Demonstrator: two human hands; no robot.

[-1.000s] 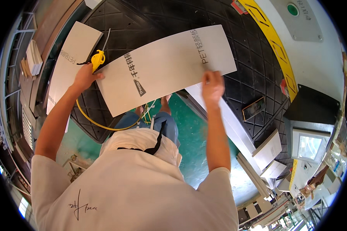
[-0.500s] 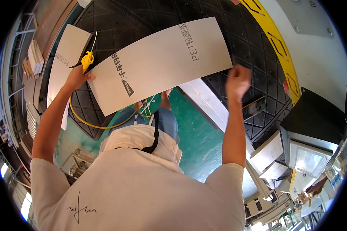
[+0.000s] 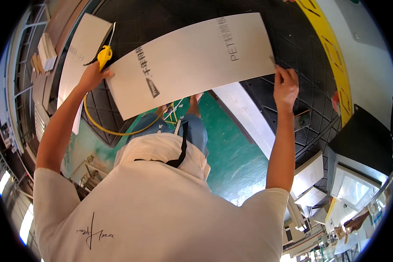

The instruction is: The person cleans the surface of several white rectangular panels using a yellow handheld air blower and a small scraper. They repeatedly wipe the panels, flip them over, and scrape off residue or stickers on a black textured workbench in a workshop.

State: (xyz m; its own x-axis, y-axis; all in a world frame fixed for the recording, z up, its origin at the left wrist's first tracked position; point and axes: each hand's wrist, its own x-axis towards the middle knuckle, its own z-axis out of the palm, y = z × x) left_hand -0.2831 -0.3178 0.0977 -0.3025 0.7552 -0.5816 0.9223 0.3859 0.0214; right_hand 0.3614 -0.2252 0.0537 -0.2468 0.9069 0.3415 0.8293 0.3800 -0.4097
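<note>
A long pale board [image 3: 192, 61] with dark printing lies across the front of a black ribbed table. My left hand [image 3: 91, 77] is closed round a yellow air blow gun [image 3: 104, 56] with a thin metal nozzle pointing away from me. Its thumb rests by the left end of the board. At the board's near right corner my right hand [image 3: 286, 89] pinches the edge between thumb and fingers. From the blow gun a yellow hose [image 3: 101, 139] loops down towards my legs. Another pale board [image 3: 81, 48] lies to the left of the blow gun.
The black table [image 3: 288, 48] is bordered on the right by a yellow slotted rail [image 3: 336, 56]. A white strip [image 3: 244, 109] runs below the table's edge over the green floor [image 3: 222, 148]. Stacked pale strips [image 3: 47, 51] stand far left; a monitor [image 3: 354, 185] is at the right.
My right hand has come onto the board's near right corner and now grips it. My left hand still holds the blow gun. The whole view has shifted slightly.
</note>
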